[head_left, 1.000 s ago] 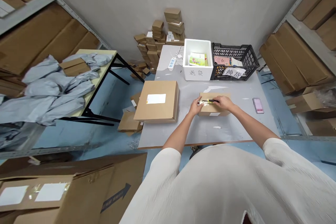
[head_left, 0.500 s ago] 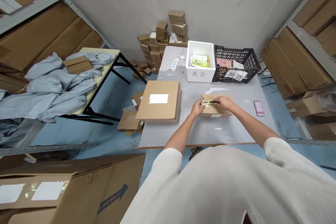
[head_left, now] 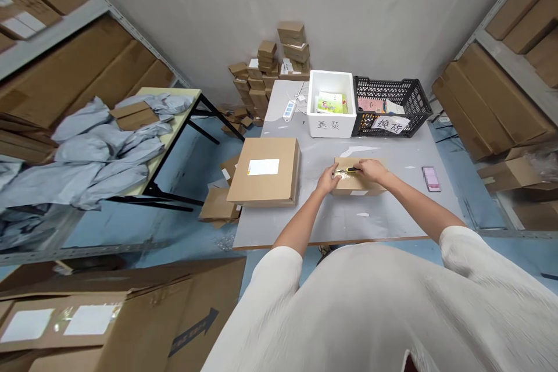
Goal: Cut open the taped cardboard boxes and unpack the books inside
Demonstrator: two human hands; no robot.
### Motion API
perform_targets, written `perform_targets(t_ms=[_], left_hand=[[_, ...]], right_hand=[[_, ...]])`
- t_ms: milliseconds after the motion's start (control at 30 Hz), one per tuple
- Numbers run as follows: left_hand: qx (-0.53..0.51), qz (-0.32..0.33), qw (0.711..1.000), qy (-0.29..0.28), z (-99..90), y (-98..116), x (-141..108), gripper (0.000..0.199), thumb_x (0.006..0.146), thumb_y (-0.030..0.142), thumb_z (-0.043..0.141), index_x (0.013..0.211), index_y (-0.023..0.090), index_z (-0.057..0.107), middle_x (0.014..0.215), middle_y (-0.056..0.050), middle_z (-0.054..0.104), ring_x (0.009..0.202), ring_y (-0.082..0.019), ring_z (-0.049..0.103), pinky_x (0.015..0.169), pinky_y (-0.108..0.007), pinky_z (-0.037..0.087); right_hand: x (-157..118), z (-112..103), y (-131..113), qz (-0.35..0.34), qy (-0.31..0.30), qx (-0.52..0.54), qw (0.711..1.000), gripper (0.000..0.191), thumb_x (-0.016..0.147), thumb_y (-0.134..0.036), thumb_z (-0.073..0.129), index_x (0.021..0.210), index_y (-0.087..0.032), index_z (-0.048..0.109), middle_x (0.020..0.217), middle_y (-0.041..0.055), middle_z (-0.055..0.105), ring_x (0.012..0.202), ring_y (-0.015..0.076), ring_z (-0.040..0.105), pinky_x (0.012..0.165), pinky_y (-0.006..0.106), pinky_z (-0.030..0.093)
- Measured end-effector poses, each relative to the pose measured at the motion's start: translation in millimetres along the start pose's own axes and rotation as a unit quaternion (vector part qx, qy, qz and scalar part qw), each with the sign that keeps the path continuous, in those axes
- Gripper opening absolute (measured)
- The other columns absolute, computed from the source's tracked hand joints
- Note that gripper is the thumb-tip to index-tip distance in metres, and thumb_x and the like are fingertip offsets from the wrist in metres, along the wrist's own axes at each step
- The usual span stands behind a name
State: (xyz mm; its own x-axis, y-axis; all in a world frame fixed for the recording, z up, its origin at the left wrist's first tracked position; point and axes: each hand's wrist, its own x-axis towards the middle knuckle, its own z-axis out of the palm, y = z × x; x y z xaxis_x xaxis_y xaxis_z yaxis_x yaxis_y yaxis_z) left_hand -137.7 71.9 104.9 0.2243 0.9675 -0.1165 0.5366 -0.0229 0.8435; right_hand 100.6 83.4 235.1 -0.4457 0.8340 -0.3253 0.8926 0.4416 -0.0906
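A small taped cardboard box point(head_left: 358, 185) lies on the grey table in front of me. My right hand point(head_left: 371, 170) grips a yellow and black box cutter point(head_left: 351, 170), its blade end over the taped top of the box, pointing left. At the box's left end, my left hand point(head_left: 328, 178) is closed around the edge, thumb up by the cutter's tip. Shiny clear tape shows on the top, and a white label sits on the near side. To the left is a larger closed cardboard box point(head_left: 274, 187) with a white label.
At the table's back stand a white foam box point(head_left: 332, 125) and a black plastic crate point(head_left: 364, 126), both with booklets inside. A power strip point(head_left: 289, 110) lies left of them, a phone point(head_left: 431, 178) at the right. Grey parcels point(head_left: 104, 142) cover a side table; shelves flank both sides.
The view has shifted slightly. Both hands keep nearly the same place on the small box, with the cutter still held over its tape.
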Motion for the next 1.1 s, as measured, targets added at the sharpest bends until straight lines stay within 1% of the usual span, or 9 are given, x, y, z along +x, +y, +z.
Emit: perform_targets(t_ms=[100, 200, 267, 333, 500, 700, 833, 967, 1100], left_hand=[[0.039, 0.010, 0.999, 0.016, -1.9, 3.6, -1.8, 0.067, 0.098, 0.040, 0.068, 0.162, 0.023, 0.058, 0.161, -0.017, 0.058, 0.150, -0.038, 0.053, 0.127, -0.054, 0.044], [0.088, 0.021, 0.996, 0.025, -3.9, 9.6, -4.7, 0.057, 0.099, 0.039, 0.068, 0.155, 0.026, 0.065, 0.175, -0.017, 0.044, 0.161, -0.043, 0.039, 0.129, -0.061, 0.037], [0.120, 0.052, 0.991, 0.012, -5.8, 14.5, -6.5, 0.051, 0.099, 0.031, 0.065, 0.151, 0.027, 0.068, 0.181, -0.015, 0.037, 0.166, -0.042, 0.031, 0.132, -0.064, 0.029], [0.143, 0.086, 0.986, -0.011, -7.7, 19.1, -8.0, 0.051, 0.099, 0.022, 0.059, 0.149, 0.029, 0.069, 0.181, -0.013, 0.038, 0.168, -0.039, 0.028, 0.134, -0.066, 0.020], [0.153, 0.095, 0.983, -0.042, -10.4, 25.8, -10.9, 0.054, 0.099, 0.016, 0.052, 0.148, 0.034, 0.069, 0.174, -0.011, 0.051, 0.166, -0.034, 0.035, 0.134, -0.068, 0.013], [0.178, 0.087, 0.979, -0.044, -11.3, 30.8, -13.5, 0.054, 0.100, 0.016, 0.049, 0.147, 0.035, 0.068, 0.173, -0.011, 0.051, 0.166, -0.033, 0.035, 0.134, -0.068, 0.012], [0.212, 0.080, 0.973, -0.045, -12.1, 35.5, -15.6, 0.055, 0.101, 0.014, 0.046, 0.148, 0.033, 0.067, 0.173, -0.012, 0.051, 0.165, -0.033, 0.036, 0.133, -0.069, 0.014], [0.257, 0.061, 0.963, -0.050, -13.8, 41.9, -17.4, 0.058, 0.102, 0.014, 0.043, 0.152, 0.037, 0.062, 0.174, -0.007, 0.050, 0.165, -0.029, 0.036, 0.134, -0.066, 0.017], [0.304, 0.041, 0.950, -0.058, -14.3, 51.9, -16.4, 0.060, 0.101, 0.011, 0.043, 0.153, 0.036, 0.061, 0.173, -0.009, 0.051, 0.163, -0.030, 0.037, 0.133, -0.069, 0.019]], right_hand=[[-5.7, 2.7, 13.2, 0.008, 0.006, 0.012, 1.000, 0.044, 0.113, -0.051, 0.050, 0.135, -0.027, 0.080, 0.122, 0.0136, 0.078, 0.110, 0.0301, 0.072, 0.088, 0.034, 0.049], [-12.9, 6.8, 28.1, 0.012, 0.016, 0.032, 0.999, 0.046, 0.111, -0.058, 0.054, 0.135, -0.029, 0.081, 0.118, 0.0130, 0.079, 0.113, 0.0311, 0.071, 0.089, 0.035, 0.049], [-17.9, 9.6, 37.1, 0.026, 0.018, 0.034, 0.999, 0.045, 0.110, -0.057, 0.054, 0.132, -0.029, 0.082, 0.118, 0.0138, 0.080, 0.113, 0.0323, 0.071, 0.089, 0.036, 0.050], [-23.7, 12.3, 45.8, 0.043, 0.012, 0.024, 0.999, 0.041, 0.111, -0.051, 0.054, 0.128, -0.028, 0.084, 0.120, 0.0148, 0.079, 0.113, 0.0327, 0.071, 0.088, 0.037, 0.050], [-45.2, 16.8, 73.4, 0.056, 0.022, 0.022, 0.998, 0.037, 0.110, -0.045, 0.054, 0.124, -0.029, 0.085, 0.117, 0.0138, 0.080, 0.108, 0.0307, 0.072, 0.085, 0.037, 0.050], [-71.9, 16.9, 106.8, 0.083, 0.016, 0.039, 0.996, 0.032, 0.108, -0.036, 0.059, 0.128, -0.029, 0.083, 0.121, 0.0150, 0.078, 0.110, 0.0328, 0.072, 0.089, 0.040, 0.050], [-81.3, 11.6, 119.8, 0.087, 0.007, 0.035, 0.996, 0.028, 0.107, -0.033, 0.061, 0.121, -0.027, 0.084, 0.120, 0.0153, 0.077, 0.108, 0.0324, 0.072, 0.089, 0.040, 0.050], [-94.9, 3.8, 134.7, 0.085, -0.032, -0.014, 0.996, 0.033, 0.108, -0.032, 0.054, 0.126, -0.027, 0.081, 0.123, 0.0147, 0.077, 0.110, 0.0317, 0.072, 0.086, 0.038, 0.050], [-109.9, 2.6, 153.4, 0.098, -0.045, -0.004, 0.994, 0.038, 0.108, -0.036, 0.052, 0.133, -0.029, 0.080, 0.125, 0.0139, 0.077, 0.112, 0.0329, 0.072, 0.085, 0.038, 0.050]])
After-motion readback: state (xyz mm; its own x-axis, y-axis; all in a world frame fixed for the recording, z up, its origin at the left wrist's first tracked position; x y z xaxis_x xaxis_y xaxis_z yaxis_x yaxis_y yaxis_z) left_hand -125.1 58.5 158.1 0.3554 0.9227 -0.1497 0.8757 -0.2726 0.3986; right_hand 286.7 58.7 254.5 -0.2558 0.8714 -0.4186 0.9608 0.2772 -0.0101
